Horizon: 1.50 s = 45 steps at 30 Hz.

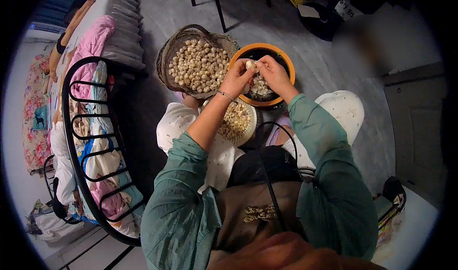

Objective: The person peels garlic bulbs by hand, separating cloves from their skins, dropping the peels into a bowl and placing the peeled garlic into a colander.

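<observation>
Both hands meet over an orange-rimmed tub (292, 69). My left hand (237, 79) has its fingers closed on a pale garlic bulb (251, 66). From the other side, my right hand (275, 77) pinches at the same bulb with its fingers bent. Below them in the tub lie whitish papery skins (260, 86). A woven basket (164, 62) full of whole garlic bulbs (198, 65) stands to the left of the tub. Nearer my body, a pale plastic strainer (251, 132) holds many loose cloves (234, 117), partly behind my left forearm.
At the left is a bed with a black metal frame (71, 122) and piled bedding; people's bare limbs show on it. A dark-legged chair (221, 10) stands beyond the basket. Bags (319, 19) lie at the upper right, and a grey door (415, 127) is at the right.
</observation>
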### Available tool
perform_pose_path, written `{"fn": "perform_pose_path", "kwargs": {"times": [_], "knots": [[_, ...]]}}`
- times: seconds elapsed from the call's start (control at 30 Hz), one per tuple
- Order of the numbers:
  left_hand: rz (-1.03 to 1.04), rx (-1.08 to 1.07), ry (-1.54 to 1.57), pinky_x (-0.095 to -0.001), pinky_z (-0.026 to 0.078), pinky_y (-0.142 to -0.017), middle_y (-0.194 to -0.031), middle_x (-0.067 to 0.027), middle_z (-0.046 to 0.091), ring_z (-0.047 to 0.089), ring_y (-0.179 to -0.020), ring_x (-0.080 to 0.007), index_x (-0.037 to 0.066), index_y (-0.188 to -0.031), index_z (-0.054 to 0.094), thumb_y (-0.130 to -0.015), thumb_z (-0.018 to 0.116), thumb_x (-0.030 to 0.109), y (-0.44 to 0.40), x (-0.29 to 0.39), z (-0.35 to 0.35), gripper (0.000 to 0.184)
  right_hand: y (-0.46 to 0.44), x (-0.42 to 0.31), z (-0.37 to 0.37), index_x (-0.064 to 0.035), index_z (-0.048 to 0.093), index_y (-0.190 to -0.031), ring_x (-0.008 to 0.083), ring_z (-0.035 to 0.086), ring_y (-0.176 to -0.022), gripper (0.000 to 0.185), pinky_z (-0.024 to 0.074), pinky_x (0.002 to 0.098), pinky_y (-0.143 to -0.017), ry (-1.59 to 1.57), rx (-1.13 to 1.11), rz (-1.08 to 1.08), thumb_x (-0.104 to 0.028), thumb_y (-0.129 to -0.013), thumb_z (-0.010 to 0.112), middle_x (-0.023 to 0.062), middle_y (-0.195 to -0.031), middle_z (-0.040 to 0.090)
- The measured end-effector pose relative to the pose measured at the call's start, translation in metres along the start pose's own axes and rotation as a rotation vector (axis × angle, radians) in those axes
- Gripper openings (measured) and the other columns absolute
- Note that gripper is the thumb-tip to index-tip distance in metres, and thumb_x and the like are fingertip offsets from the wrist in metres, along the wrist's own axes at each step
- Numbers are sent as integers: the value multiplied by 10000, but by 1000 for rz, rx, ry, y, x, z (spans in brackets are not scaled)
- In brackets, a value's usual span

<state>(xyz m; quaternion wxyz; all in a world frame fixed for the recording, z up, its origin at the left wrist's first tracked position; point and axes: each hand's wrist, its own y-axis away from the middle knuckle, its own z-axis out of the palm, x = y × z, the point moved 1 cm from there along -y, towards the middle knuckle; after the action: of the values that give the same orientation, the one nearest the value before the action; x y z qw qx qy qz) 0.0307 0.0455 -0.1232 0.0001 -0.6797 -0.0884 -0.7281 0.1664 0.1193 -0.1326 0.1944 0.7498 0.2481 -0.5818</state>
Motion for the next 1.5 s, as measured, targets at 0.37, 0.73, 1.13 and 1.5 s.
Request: {"fn": "perform_pose_path", "kwargs": {"times": [0.37, 0.73, 1.13, 1.5], "knots": [[85, 12, -48, -243, 452, -609, -852, -50, 556, 531, -672, -107, 18, -1273, 426, -848, 455, 65, -4, -10, -1, 429, 4, 6, 10, -43, 518, -915, 91, 482, -566, 189, 392, 275, -517, -183, -13, 196, -232, -913, 502, 12, -673, 542], [161, 70, -393, -302, 452, -654, -887, -147, 581, 551, -707, -194, 0, -1171, 498, -823, 468, 130, -3, -6, -4, 373, 7, -9, 4, -45, 520, -996, 130, 513, -647, 200, 420, 288, -586, -91, 92, -7, -230, -924, 497, 52, -741, 560], [108, 97, -781, -442, 457, -764, -1045, -251, 557, 556, -929, -411, 2, -1120, 478, -832, 485, 260, 4, 7, 5, 386, 8, 0, 14, -21, 499, -1021, 155, 589, -777, 262, 452, 302, -649, -170, -44, 85, -262, -919, 514, 90, -850, 612], [171, 111, -477, -334, 479, -742, -946, -200, 587, 611, -853, -263, -39, -1082, 444, -877, 538, 247, -3, -13, 2, 364, 1, 3, 6, -31, 501, -1043, 62, 435, -572, 267, 371, 225, -488, -403, -132, 256, -277, -938, 490, 15, -782, 524]]}}
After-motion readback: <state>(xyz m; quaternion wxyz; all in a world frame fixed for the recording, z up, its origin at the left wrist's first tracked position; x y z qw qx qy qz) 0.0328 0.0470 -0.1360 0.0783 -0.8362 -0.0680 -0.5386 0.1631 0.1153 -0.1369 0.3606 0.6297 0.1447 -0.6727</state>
